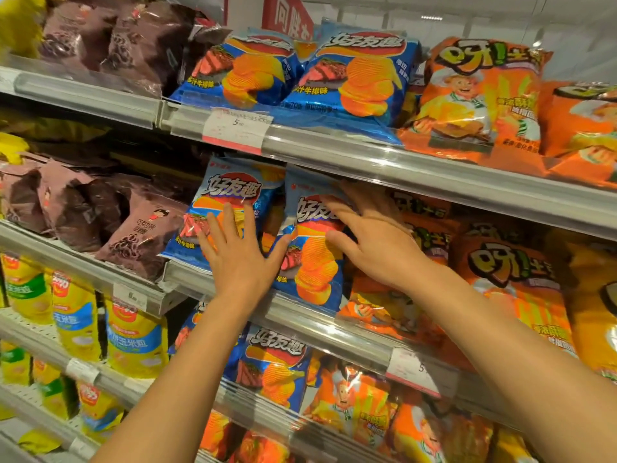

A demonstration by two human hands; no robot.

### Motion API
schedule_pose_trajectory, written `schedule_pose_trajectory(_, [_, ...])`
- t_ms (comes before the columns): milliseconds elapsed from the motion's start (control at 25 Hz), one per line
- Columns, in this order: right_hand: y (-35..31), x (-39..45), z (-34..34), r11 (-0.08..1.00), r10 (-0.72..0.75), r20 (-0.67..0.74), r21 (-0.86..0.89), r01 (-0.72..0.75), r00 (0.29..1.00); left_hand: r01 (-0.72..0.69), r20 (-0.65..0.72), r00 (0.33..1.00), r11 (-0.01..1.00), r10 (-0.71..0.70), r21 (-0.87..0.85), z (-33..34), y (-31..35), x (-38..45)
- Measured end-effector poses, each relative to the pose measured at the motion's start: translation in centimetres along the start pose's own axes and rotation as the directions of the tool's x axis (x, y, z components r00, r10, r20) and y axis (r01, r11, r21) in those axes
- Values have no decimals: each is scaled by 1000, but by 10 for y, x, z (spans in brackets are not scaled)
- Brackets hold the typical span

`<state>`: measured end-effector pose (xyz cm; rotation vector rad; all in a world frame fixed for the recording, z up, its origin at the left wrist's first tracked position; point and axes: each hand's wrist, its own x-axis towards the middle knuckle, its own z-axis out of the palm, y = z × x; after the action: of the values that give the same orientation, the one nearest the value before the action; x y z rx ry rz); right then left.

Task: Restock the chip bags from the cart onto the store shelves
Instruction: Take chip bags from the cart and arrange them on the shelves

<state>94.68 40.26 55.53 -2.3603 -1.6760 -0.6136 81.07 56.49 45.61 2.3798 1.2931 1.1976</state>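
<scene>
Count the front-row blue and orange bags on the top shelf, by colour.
Blue bags: 2
Orange bags: 2
Total: 4

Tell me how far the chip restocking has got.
Done: blue chip bags already front the top shelf. In hand: the left hand and right hand press flat on two blue bags on the middle shelf. Left: unclear, the cart is out of view.
</scene>
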Motion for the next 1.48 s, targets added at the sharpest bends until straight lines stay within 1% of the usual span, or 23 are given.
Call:
schedule_pose_trajectory(40, [2, 5, 4, 999, 10, 50, -49, -7, 999, -13, -3, 1000, 1000, 13, -7, 3, 0, 1])
schedule_pose_trajectory(80, [3, 9, 9, 997, 37, 69, -76, -32, 997, -19, -5, 1000, 999, 19, -42, 4, -1, 1])
schedule_pose_trajectory(160, [4, 12, 18, 993, 68, 30, -97, -65, 997, -48, -2, 999, 992, 48, -114, 6, -8, 1])
schedule_pose_trajectory(240, [2, 11, 22, 991, 71, -6, -112, -71, 997, -102, 2, 995, 989, 103, -108, 6, -13, -4])
schedule_pose_trajectory(320, [-3, 11, 19, 992, 78, 1, -104, -77, 997, -106, 30, 994, 991, 109, -81, 2, -11, -7])
schedule_pose_trajectory(400, [-8, 9, 14, 991, 95, 31, -102, -91, 995, -89, 58, 994, 990, 96, -112, -4, -4, -9])
schedule_pose_trajectory(440, [-10, 5, 11, 991, 101, 24, -91, -99, 995, -109, 28, 993, 982, 115, -155, -7, -2, -12])
schedule_pose_trajectory(480, [-12, -2, 9, 993, 100, -18, -62, -101, 995, -152, -42, 988, 964, 147, -217, -10, -4, -18])
schedule_pose_trajectory(520, [-14, -13, 9, 996, 78, -100, -26, -81, 992, -211, -144, 974, 935, 176, -285, -11, -7, -28])
schedule_pose_trajectory(600, [-17, -52, 20, 996, -36, -304, 71, 60, 952, -297, -324, 930, 873, 173, -387, -5, -21, -68])
schedule_pose_trajectory(640, [-18, -76, 30, 983, -89, -382, 113, 142, 920, -309, -362, 919, 857, 157, -413, 2, -29, -95])
schedule_pose_trajectory(680, [-18, -103, 43, 969, -115, -418, 154, 195, 901, -299, -349, 925, 851, 149, -431, 12, -39, -125])
schedule_pose_trajectory(720, [-18, -130, 57, 957, -122, -415, 193, 218, 902, -271, -289, 946, 854, 151, -443, 25, -48, -154])
schedule_pose_trajectory(800, [-18, -181, 90, 946, -115, -334, 251, 206, 935, -185, -87, 983, 878, 164, -441, 51, -60, -204])
schedule_pose_trajectory(880, [-13, -225, 121, 950, -121, -221, 258, 178, 968, -176, 68, 973, 904, 219, -389, 75, -64, -234])
schedule_pose_trajectory(960, [1, -255, 146, 975, -71, -127, 202, 96, 989, -218, 145, 950, 919, 278, -330, 91, -59, -243])
schedule_pose_trajectory(1000, [11, -267, 155, 988, -17, -86, 152, 30, 996, -228, 150, 948, 929, 280, -293, 96, -55, -241])
schedule_pose_trajectory(1120, [41, -291, 170, 989, 150, -7, -10, -150, 989, -261, 81, 956, 945, 281, -197, 112, -44, -222])
schedule_pose_trajectory(1200, [61, -300, 182, 971, 231, 21, -71, -229, 973, -275, 82, 954, 951, 288, -145, 129, -40, -207])
schedule_pose_trajectory(1240, [69, -302, 190, 964, 247, 30, -111, -243, 968, -266, 80, 958, 957, 276, -115, 137, -39, -202])
schedule_pose_trajectory(1320, [82, -304, 212, 959, 235, 20, -170, -228, 972, -237, 69, 968, 970, 241, -59, 154, -38, -201])
schedule_pose_trajectory(1400, [92, -304, 231, 964, 175, -40, -198, -180, 984, -223, 42, 974, 975, 223, -5, 168, -38, -204])
schedule_pose_trajectory(1480, [96, -305, 242, 959, 127, -114, -239, -151, 985, -218, 39, 975, 976, 218, -2, 170, -40, -203])
